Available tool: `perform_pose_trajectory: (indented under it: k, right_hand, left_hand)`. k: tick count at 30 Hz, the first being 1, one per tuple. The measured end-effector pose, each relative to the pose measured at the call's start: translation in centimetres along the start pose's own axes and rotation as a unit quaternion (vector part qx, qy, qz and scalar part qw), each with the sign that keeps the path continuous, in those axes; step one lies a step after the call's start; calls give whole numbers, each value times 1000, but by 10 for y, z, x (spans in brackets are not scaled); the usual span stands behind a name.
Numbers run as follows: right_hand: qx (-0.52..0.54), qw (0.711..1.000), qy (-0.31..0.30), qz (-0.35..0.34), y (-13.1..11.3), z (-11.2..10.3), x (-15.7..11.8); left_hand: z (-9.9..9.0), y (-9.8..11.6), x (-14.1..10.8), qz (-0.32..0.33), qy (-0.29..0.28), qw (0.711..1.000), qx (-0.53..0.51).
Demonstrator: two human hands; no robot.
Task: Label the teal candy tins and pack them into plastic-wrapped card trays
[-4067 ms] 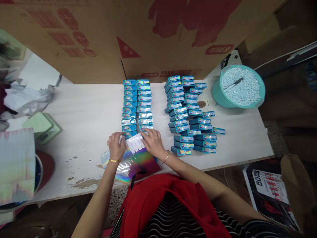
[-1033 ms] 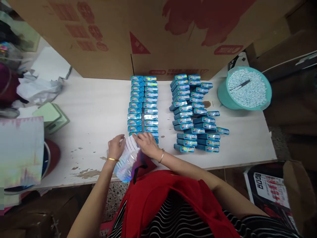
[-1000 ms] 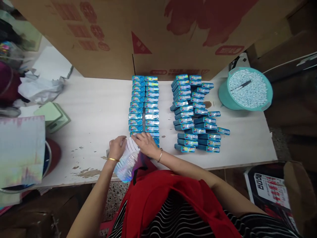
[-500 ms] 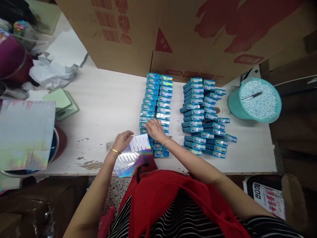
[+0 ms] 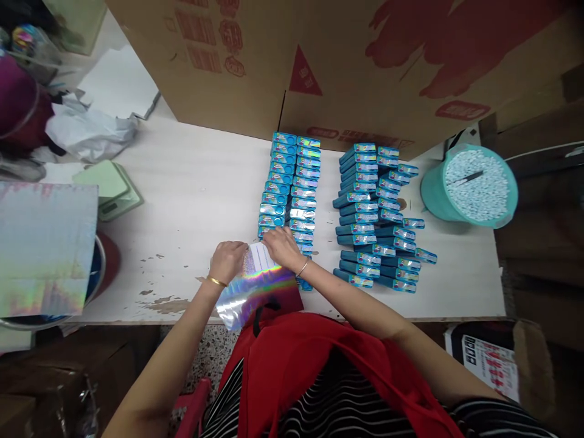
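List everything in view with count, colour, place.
Shiny sheet: 1, rainbow, at hands
Label strips: several, white, on it
Small cases: many, overlapping, blue, two groups, centre and right
Table: 1, white, worn, beneath
Cardboard box: 1, brown, table's far side
Bucket: 1, teal, right
Pellets: countless, whitish, inside it
Slim tool: 1, dark, on pellets
Boxy device: 1, pale green, left
Iridescent sheet: at least 1, pale, far left
Apron: 1, red, on person
Left hand, right hand: 2, bare, at label strips
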State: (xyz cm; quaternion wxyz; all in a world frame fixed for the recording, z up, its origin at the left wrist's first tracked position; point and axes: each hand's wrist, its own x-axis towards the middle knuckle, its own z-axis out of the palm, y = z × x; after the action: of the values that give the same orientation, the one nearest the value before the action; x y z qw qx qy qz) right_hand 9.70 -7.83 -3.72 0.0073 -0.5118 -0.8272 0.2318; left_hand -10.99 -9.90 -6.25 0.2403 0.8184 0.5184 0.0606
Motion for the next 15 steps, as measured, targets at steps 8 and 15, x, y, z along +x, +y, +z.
perform_pose_trajectory:
  k: [8, 15]
  right_hand:
    - [-27, 999, 32, -5, 0, 18, 0]
    - [145, 978, 148, -8, -2, 4, -23]
  left_hand:
    - [-1, 39, -45, 7, 103, 993, -64]
    - [-32, 104, -49, -262, 332, 781, -460]
